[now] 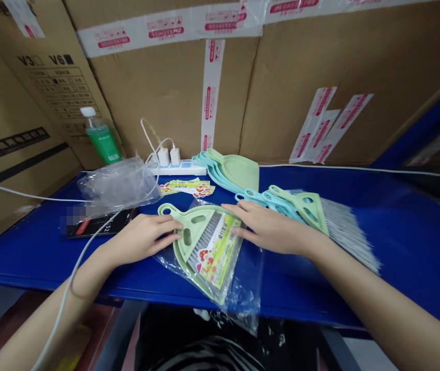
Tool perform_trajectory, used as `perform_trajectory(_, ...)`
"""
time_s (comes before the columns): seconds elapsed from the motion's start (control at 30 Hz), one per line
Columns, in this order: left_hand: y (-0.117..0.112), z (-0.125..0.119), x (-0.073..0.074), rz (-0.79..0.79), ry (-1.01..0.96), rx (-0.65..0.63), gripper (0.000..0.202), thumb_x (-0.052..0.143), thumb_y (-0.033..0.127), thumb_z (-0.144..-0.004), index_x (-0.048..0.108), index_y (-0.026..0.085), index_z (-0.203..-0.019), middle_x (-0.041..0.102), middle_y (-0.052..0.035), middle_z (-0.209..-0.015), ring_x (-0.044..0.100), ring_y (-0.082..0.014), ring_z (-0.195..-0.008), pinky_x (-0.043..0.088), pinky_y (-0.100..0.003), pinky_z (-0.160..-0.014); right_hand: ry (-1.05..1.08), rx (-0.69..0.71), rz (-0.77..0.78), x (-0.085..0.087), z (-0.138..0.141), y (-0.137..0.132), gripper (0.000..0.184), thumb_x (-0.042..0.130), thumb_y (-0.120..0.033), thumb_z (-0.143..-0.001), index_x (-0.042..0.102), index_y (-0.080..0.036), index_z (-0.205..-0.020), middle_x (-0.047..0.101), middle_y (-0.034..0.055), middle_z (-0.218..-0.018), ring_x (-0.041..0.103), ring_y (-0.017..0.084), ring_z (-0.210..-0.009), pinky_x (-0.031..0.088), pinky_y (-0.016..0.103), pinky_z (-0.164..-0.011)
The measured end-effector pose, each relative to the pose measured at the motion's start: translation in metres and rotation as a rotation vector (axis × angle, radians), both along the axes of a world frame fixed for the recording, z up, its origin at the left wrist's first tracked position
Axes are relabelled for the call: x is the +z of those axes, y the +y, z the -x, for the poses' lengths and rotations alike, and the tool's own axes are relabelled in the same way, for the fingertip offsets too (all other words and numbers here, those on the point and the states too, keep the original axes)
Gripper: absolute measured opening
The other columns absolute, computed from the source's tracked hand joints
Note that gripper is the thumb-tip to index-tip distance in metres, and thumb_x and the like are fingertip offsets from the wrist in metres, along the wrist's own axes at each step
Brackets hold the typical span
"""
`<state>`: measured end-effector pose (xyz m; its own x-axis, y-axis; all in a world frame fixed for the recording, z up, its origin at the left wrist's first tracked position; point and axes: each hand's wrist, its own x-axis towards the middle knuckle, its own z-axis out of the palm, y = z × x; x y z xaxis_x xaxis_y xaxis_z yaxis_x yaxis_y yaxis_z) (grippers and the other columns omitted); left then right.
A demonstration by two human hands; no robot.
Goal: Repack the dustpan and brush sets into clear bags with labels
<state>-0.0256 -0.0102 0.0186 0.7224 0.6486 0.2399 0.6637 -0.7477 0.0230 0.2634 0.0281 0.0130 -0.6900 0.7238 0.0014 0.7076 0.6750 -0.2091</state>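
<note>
In front of me a light green dustpan (179,256) and a matching brush (195,233) with grey bristles lie nested, tilted, partly inside a clear plastic bag (245,281). A yellow-green printed card (220,252) with a mushroom picture rests over the bristles. My left hand (152,234) has its fingers and thumb closed on the set's left edge, near the handle end. My right hand (260,221) holds the upper right side by the bag and card, index finger stretched along the top. The undersides of both hands' fingers are hidden.
Behind are stacked dustpans (241,172), and at right several brushes (312,208). Printed cards (189,188), clear bags (121,183), a phone (99,226), a green bottle (103,139) and a power strip (186,167) stand left. Cardboard boxes (158,87) wall the back; a white cable crosses my left forearm.
</note>
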Motion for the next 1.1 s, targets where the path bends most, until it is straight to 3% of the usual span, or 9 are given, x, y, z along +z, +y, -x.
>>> perform_trajectory(0.13,0.001,-0.001,0.0,-0.022,0.016,0.004,0.032,0.036,0.031,-0.099,0.066,0.021,-0.105,0.073,-0.004,-0.098,0.07,-0.0154,-0.081,0.052,-0.024,-0.068,0.043,0.038,0.072,0.005,-0.007,-0.001,0.056,0.036,-0.027,-0.093,0.035,-0.021,-0.149,0.055,0.0136,-0.135,0.051,0.03,-0.125,0.045,0.045,-0.097)
perform_trajectory(0.23,0.003,0.0,-0.003,-0.115,0.05,0.05,0.032,0.035,0.031,-0.099,0.064,0.02,-0.106,0.073,-0.004,-0.094,0.07,-0.015,-0.075,0.051,-0.023,-0.062,0.095,0.171,0.181,0.014,-0.015,-0.002,0.064,0.044,-0.023,-0.089,0.029,-0.023,-0.151,0.05,0.011,-0.143,0.054,0.026,-0.12,0.046,0.041,-0.095)
perform_trajectory(0.33,0.005,0.001,-0.007,-0.232,0.088,0.146,0.029,0.036,0.031,-0.099,0.062,0.019,-0.103,0.072,-0.0031,-0.087,0.068,-0.0149,-0.065,0.047,-0.023,-0.053,0.121,0.226,0.377,0.022,-0.02,-0.001,0.082,0.058,-0.033,-0.084,0.019,-0.02,-0.154,0.062,0.0111,-0.123,0.063,0.02,-0.092,0.052,0.032,-0.078)
perform_trajectory(0.4,0.005,0.001,-0.008,-0.28,0.108,0.188,0.028,0.037,0.031,-0.099,0.062,0.02,-0.099,0.071,-0.0023,-0.084,0.067,-0.0146,-0.064,0.044,-0.023,-0.052,0.136,0.19,0.431,0.022,-0.019,0.002,0.082,0.058,-0.042,-0.084,0.022,-0.018,-0.153,0.067,0.0079,-0.105,0.063,0.017,-0.079,0.052,0.029,-0.069)
perform_trajectory(0.5,0.004,-0.001,-0.007,-0.307,0.118,0.167,0.031,0.033,0.029,-0.099,0.061,0.019,-0.089,0.068,-0.0014,-0.077,0.065,-0.0133,-0.061,0.042,-0.023,-0.052,0.164,0.085,0.33,0.016,-0.008,0.005,0.057,0.039,-0.042,-0.095,0.038,-0.016,-0.146,0.068,0.0077,-0.094,0.063,0.02,-0.08,0.05,0.033,-0.071)
perform_trajectory(0.57,0.003,-0.003,-0.005,-0.29,0.114,0.096,0.033,0.031,0.027,-0.1,0.059,0.019,-0.085,0.067,-0.0005,-0.073,0.062,-0.0121,-0.057,0.041,-0.023,-0.052,0.168,0.022,0.253,0.01,0.0,0.005,0.049,0.032,-0.032,-0.097,0.042,-0.014,-0.142,0.069,0.0119,-0.103,0.064,0.023,-0.092,0.049,0.035,-0.077)
perform_trajectory(0.7,0.001,-0.004,-0.004,-0.261,0.095,-0.02,0.033,0.03,0.027,-0.101,0.058,0.018,-0.088,0.066,-0.0005,-0.071,0.061,-0.0126,-0.055,0.04,-0.024,-0.053,0.145,-0.043,0.217,0.002,0.01,0.004,0.048,0.029,-0.023,-0.097,0.041,-0.013,-0.142,0.068,0.0163,-0.116,0.064,0.026,-0.102,0.049,0.037,-0.082)
perform_trajectory(0.9,0.001,-0.003,-0.003,-0.206,0.079,-0.015,0.028,0.032,0.027,-0.1,0.058,0.019,-0.092,0.068,-0.0004,-0.073,0.062,-0.0125,-0.057,0.04,-0.024,-0.053,0.24,-0.021,0.145,-0.003,0.012,0.008,0.046,0.03,-0.022,-0.096,0.047,-0.02,-0.139,0.066,0.0124,-0.119,0.062,0.023,-0.105,0.048,0.037,-0.087)
perform_trajectory(1.1,0.002,-0.005,-0.005,-0.327,0.12,0.0,0.035,0.028,0.026,-0.101,0.059,0.018,-0.087,0.066,-0.0001,-0.069,0.06,-0.0116,-0.054,0.04,-0.025,-0.051,0.22,0.02,0.173,0.001,0.009,0.006,0.052,0.035,-0.015,-0.089,0.043,-0.014,-0.14,0.061,0.0029,-0.074,0.056,0.018,-0.066,0.044,0.029,-0.06)
